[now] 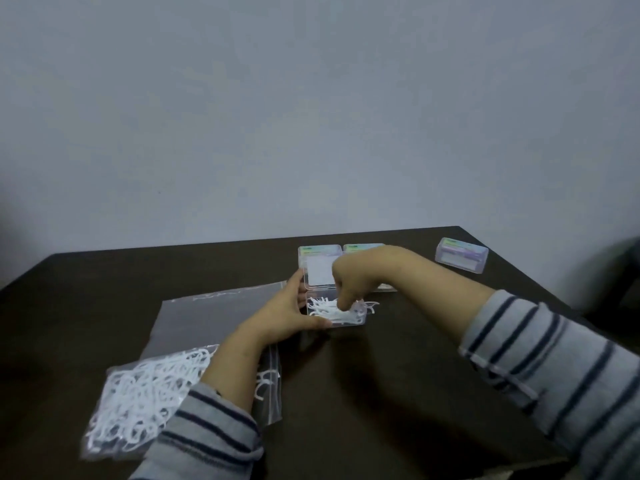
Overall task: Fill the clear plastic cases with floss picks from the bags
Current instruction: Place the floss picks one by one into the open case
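Observation:
An open clear plastic case [358, 318] sits mid-table with its lid [320, 271] tipped up at the back. White floss picks [325, 310] lie heaped inside, and one hangs over the right rim. My left hand [289, 315] grips the case's left side, thumb along the front edge and fingers up by the lid. My right hand [349, 282] reaches down from above, its fingertips curled among the picks; I cannot see whether it pinches any. A clear zip bag [145, 386] holding many white floss picks lies at the front left.
A flat clear bag [207, 313] lies behind the full one. Two closed cases [317, 251] stand behind the open case, partly hidden by my right hand. Another closed case [462, 254] sits at the far right near the table's [381, 393] back edge.

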